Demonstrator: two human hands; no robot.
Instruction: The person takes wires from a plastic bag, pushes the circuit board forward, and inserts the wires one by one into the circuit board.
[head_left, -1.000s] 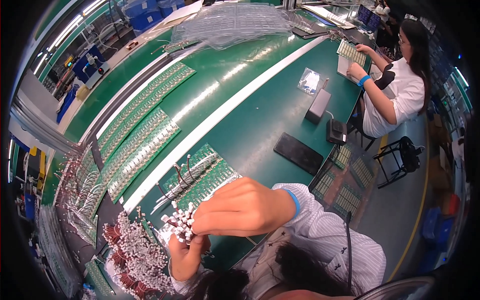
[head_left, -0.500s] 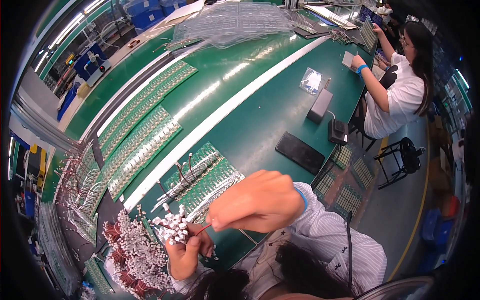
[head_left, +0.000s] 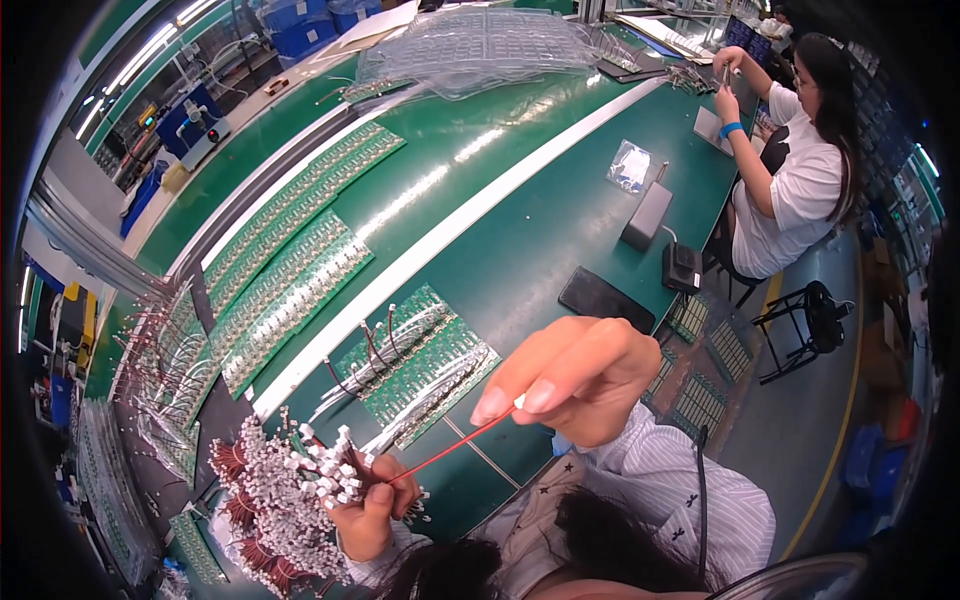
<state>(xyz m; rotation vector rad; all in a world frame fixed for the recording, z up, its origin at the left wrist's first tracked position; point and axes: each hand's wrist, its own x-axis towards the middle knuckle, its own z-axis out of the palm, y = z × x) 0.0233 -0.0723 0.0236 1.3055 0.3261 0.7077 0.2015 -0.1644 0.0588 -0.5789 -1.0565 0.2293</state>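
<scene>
My left hand [head_left: 372, 515] is closed round a bunch of wires with white plug connectors [head_left: 335, 468] fanned out above the fingers. Between finger and thumb, my right hand [head_left: 580, 385] pinches the small white end of a red wire [head_left: 455, 452]. The wire runs taut and slanting from there down to the left hand. Just beyond the hands lies a green circuit board panel [head_left: 425, 365] with white and dark wires along it. Left of my left hand are piled bundles of wires with white connectors [head_left: 285, 505].
More green board panels [head_left: 300, 290] lie past the white strip [head_left: 470, 210]. A black phone [head_left: 605, 298], a grey box [head_left: 648, 215] and a small black device [head_left: 682, 268] are on the right. Clear plastic trays [head_left: 480, 50] stand at the back. A co-worker [head_left: 790, 180] sits far right.
My right hand has moved right, away from my left hand, with the red wire's end, so a longer stretch of wire shows. The co-worker's hands have come together, higher up.
</scene>
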